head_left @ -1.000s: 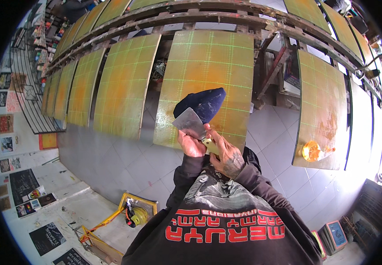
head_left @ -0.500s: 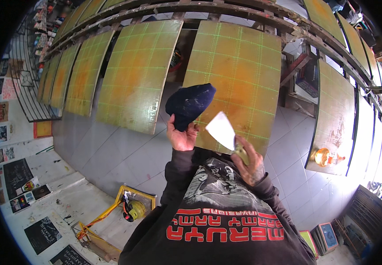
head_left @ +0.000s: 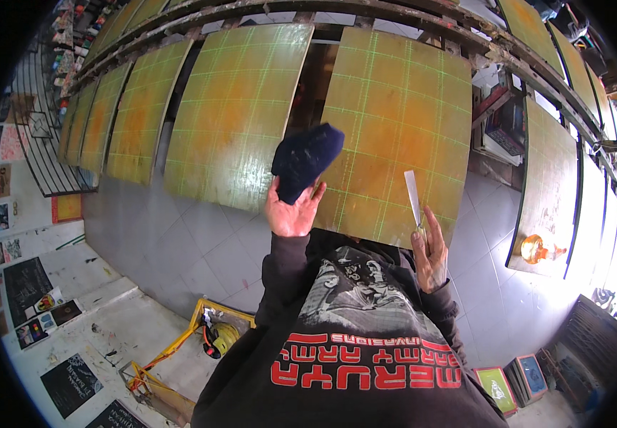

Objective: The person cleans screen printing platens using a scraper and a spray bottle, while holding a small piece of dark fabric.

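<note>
My left hand [head_left: 290, 214] holds a bunched navy cloth [head_left: 305, 158] with pale specks, its fingers curled up around the cloth's lower part, over the yellow-green gridded boards. My right hand [head_left: 431, 253] grips a putty knife by its pale handle, fingers partly extended along it, the thin metal blade [head_left: 412, 196] pointing up and seen nearly edge-on. The blade is over the board in front of me [head_left: 401, 100], which has orange stains and bright green lines. The cloth and the blade are apart.
More gridded boards [head_left: 226, 93] stand along dark wooden rails [head_left: 287, 11]. An orange object [head_left: 535, 250] rests on the right-hand board. A wire rack [head_left: 44, 157] is at the left. A yellow frame with an item inside [head_left: 219, 335] is lower left, and framed panels [head_left: 526, 381] lean at lower right.
The putty knife, earlier against the cloth, has moved away to the right and turned edge-on. My left hand has moved left and raised the cloth.
</note>
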Demonstrator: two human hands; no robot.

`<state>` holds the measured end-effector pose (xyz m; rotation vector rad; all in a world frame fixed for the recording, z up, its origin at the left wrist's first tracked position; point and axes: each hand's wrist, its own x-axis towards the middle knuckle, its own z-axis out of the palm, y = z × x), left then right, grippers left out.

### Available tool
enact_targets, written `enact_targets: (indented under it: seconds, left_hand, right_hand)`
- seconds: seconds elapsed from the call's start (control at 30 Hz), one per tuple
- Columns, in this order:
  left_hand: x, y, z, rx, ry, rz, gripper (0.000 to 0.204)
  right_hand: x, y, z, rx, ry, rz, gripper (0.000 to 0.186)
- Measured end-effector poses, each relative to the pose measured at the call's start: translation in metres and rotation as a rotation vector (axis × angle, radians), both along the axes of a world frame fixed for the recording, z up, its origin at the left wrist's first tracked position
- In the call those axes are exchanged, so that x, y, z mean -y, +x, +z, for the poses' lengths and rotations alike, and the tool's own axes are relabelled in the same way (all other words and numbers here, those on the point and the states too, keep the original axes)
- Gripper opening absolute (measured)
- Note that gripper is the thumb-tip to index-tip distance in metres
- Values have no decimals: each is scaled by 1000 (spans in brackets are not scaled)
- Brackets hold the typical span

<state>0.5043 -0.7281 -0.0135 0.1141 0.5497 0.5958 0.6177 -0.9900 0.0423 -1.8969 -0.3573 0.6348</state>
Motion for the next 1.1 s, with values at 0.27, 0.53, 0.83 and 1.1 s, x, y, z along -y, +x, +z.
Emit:
enact_targets:
  seconds: [0.27,0.53,0.83,1.1]
  left_hand:
    - [-4,40,47,170,-80,43,46]
    - [15,53,80,313,193,-90,58]
    - [41,62,87,338,327,51,54]
    - [45,72,119,412,256,-8,58]
  right_hand:
    - [-64,2,-3,138,350,49,28]
    - [-110,-24,27,161,502,485,57]
    - [-113,-15,56,318,563,736,70]
    - [-86,-14,79,293,601,801,32]
